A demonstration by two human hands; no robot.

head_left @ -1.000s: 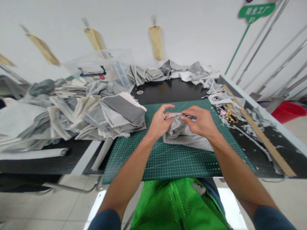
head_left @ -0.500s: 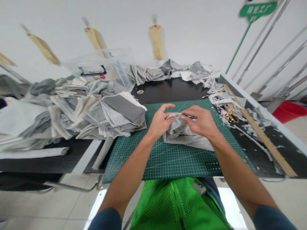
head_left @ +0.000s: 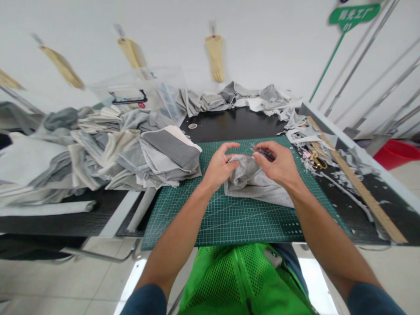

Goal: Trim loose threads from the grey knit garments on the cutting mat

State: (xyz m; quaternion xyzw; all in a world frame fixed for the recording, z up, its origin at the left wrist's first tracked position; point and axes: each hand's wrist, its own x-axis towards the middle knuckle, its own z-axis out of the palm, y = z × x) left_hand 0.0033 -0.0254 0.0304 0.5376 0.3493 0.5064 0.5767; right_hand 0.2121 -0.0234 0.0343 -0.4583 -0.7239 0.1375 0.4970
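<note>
A bunched piece of light grey fabric [head_left: 254, 183] lies on the green cutting mat [head_left: 216, 223], partly raised between my hands. My left hand [head_left: 221, 164] pinches its upper edge between thumb and fingers, with the index finger stretched out above. Just to the right, my right hand [head_left: 275, 162] is wrapped round a small pair of dark-handled thread snips [head_left: 267, 154]. Their metal tips point left, slightly above the fabric's edge. Part of the handle is hidden in my fingers.
Stacked grey and white fabric pieces [head_left: 170, 153] cover the left side, before a clear plastic box [head_left: 131, 94]. On the right lie a wooden ruler [head_left: 356, 179], gold-handled scissors [head_left: 317, 161] and fabric scraps [head_left: 295, 118]. A red bucket [head_left: 397, 154] stands beyond the table's edge.
My right hand has drawn slightly right, away from the fabric's edge, and the snips' tips now show. My left hand keeps its pinch in nearly the same place.
</note>
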